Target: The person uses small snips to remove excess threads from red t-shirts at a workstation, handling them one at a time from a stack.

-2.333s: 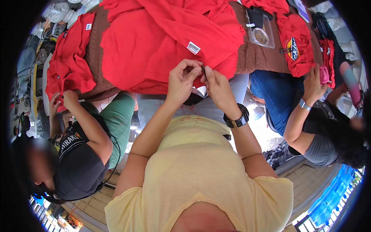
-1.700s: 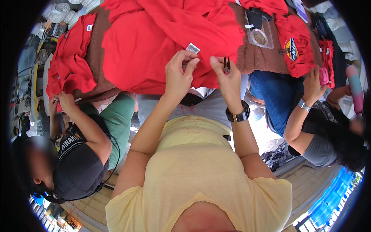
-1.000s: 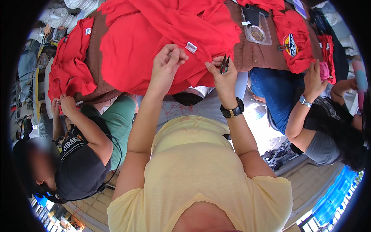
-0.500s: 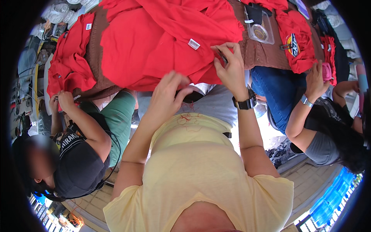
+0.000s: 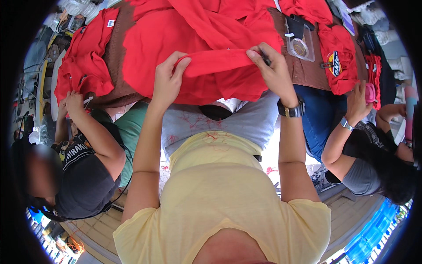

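Note:
A band of red garment, perhaps a hem or cuff, is stretched nearly level above the table edge. My left hand pinches one end of it between thumb and fingers. At the other end my right hand grips the cloth with thumb and forefinger. Tucked in that same hand is a small dark tool, mostly hidden by the fingers; its kind cannot be made out. The rest of the red cloth lies rumpled beneath and beyond my hands. Loose red threads cling to my lap.
A clear plastic box holding a ring-shaped item stands to the right on the brown table cover. Co-workers sit close on both sides, a person's hands at red cloth on the left, another's hand with a pink object on the right.
My left hand has risen and taken hold of the red cloth. A band of it is now lifted and drawn taut between both hands; the tag seen earlier on it is mostly out of sight.

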